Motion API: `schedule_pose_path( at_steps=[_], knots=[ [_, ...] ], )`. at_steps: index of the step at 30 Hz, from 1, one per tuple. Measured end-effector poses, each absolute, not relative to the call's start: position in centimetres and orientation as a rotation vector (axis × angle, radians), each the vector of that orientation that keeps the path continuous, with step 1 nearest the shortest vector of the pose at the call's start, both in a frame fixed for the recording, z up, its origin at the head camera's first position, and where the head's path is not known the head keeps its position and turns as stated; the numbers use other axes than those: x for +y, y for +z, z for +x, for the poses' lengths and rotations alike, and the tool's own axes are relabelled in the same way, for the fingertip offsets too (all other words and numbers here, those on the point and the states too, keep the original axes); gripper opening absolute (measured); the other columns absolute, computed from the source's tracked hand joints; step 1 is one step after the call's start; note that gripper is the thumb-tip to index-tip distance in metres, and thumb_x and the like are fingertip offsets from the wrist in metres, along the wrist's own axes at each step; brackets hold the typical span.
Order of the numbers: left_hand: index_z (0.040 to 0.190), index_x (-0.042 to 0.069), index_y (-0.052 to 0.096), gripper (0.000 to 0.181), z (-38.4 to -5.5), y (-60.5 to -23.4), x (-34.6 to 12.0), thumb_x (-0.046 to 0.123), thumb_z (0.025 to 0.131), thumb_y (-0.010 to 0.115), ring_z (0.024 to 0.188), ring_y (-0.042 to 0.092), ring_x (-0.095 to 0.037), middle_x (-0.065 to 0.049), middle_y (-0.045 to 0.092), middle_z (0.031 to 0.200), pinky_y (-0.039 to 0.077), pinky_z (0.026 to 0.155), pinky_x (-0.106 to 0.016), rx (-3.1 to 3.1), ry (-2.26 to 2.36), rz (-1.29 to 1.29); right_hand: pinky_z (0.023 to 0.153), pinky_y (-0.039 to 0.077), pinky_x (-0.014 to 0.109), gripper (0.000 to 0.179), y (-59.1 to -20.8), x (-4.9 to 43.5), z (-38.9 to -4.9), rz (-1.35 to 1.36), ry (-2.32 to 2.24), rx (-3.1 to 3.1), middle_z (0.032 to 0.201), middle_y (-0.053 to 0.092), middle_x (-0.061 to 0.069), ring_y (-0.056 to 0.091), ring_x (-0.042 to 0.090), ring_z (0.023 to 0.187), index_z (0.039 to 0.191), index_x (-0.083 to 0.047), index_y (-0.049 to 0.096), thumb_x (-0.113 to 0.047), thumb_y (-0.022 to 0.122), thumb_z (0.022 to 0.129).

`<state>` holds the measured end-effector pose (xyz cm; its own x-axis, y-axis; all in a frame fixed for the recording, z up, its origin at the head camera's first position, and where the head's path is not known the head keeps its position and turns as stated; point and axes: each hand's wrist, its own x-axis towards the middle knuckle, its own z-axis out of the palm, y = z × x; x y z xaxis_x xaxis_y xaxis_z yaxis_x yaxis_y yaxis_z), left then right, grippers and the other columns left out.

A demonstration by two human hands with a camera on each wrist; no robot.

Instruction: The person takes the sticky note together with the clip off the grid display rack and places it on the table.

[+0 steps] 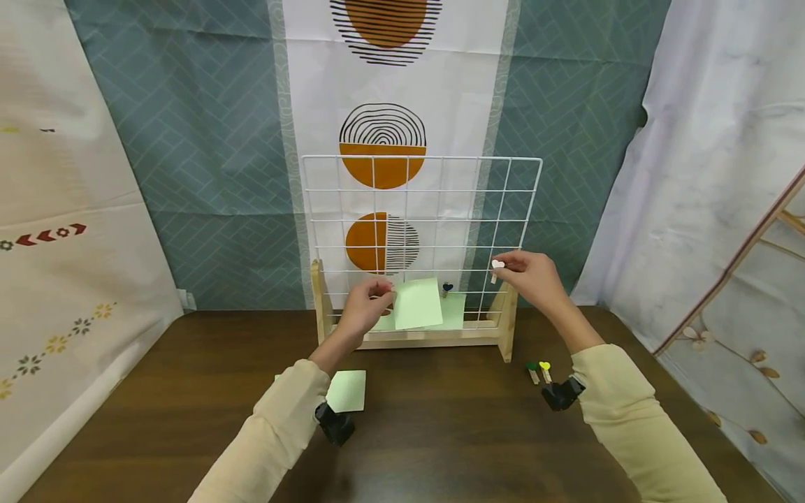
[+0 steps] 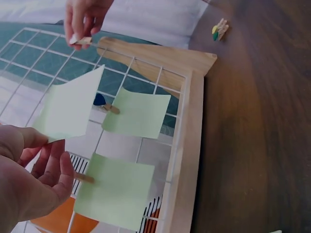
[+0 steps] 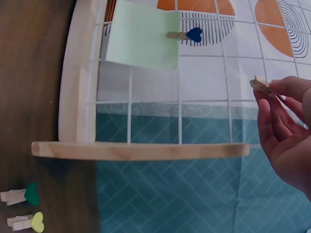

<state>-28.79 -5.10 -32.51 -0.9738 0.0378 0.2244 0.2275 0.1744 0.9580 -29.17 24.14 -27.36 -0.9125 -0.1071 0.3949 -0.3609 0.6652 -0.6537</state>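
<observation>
My left hand [image 1: 367, 306] pinches a pale green paper sheet [image 1: 418, 304] by its edge, in front of the white wire grid [image 1: 423, 221]. In my right hand [image 1: 531, 276], near the grid's right side, a small wooden clothespin with a white heart [image 1: 498, 264] is pinched between thumb and fingers. Behind the held sheet, two green sheets hang low on the grid; the left wrist view shows the right-hand sheet [image 2: 137, 112] and the left-hand sheet [image 2: 115, 191]. A clothespin with a dark blue heart [image 3: 194, 35] clips the right-hand one.
A wooden stand [image 1: 434, 339] holds the grid upright on the dark brown table [image 1: 440, 433]. More green paper [image 1: 346, 390] lies beside my left forearm. Clothespins with a green heart [image 3: 31, 194] and a yellow heart [image 3: 37, 222] lie right of the stand. Patterned cloths hang behind.
</observation>
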Motion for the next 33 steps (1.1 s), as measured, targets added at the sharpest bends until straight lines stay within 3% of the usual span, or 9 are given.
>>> schedule_pose_path(
  at_steps=[4, 11, 19, 26, 33],
  knots=[
    [0.095, -0.005, 0.064, 0.009, -28.3, -33.0, -5.9, 0.002, 0.091, 0.061, 0.078, 0.061, -0.022, -0.011, 0.063, 0.092, 0.054, 0.074, -0.038, -2.323, -1.900, -0.264, 0.087, 0.048, 0.051, 0.033, -28.1, 24.8, -28.9, 0.341, 1.099, -2.566, 0.116, 0.064, 0.024, 0.060, 0.038, 0.109, 0.121, 0.001, 0.065, -0.018, 0.064, 0.094],
    [0.094, -0.005, 0.065, 0.008, -27.5, -34.6, -6.7, 0.001, 0.090, 0.063, 0.081, 0.060, -0.033, -0.005, 0.061, 0.079, 0.051, 0.072, -0.041, -2.350, -1.899, -0.295, 0.078, 0.051, 0.044, 0.030, -29.8, 26.1, -28.7, 0.371, 1.073, -2.553, 0.117, 0.064, 0.022, 0.064, 0.036, 0.102, 0.117, 0.003, 0.066, -0.015, 0.063, 0.094],
    [0.093, -0.005, 0.066, 0.008, -26.6, -37.1, -7.4, 0.001, 0.088, 0.064, 0.073, 0.060, -0.017, -0.003, 0.061, 0.080, 0.052, 0.070, -0.034, -2.392, -1.957, -0.304, 0.064, 0.049, 0.032, 0.028, -32.3, 27.8, -28.4, 0.344, 0.995, -2.603, 0.098, 0.070, 0.019, 0.064, 0.025, 0.078, 0.114, 0.004, 0.067, -0.016, 0.063, 0.094],
    [0.094, -0.006, 0.066, 0.009, -26.0, -38.4, -8.1, 0.001, 0.089, 0.064, 0.078, 0.062, -0.028, -0.004, 0.062, 0.077, 0.052, 0.073, -0.042, -2.434, -1.993, -0.345, 0.064, 0.050, 0.033, 0.026, -34.4, 29.6, -28.0, 0.294, 0.988, -2.652, 0.098, 0.069, 0.022, 0.066, 0.025, 0.075, 0.113, 0.008, 0.066, -0.008, 0.061, 0.093],
    [0.098, -0.006, 0.066, 0.012, -25.6, -39.6, -9.0, 0.004, 0.092, 0.063, 0.078, 0.061, -0.021, -0.003, 0.063, 0.079, 0.053, 0.076, -0.045, -2.542, -1.972, -0.415, 0.060, 0.050, 0.027, 0.027, -36.6, 31.5, -27.6, 0.210, 1.018, -2.684, 0.096, 0.069, 0.023, 0.066, 0.023, 0.072, 0.113, 0.011, 0.065, -0.007, 0.061, 0.093]
  ],
)
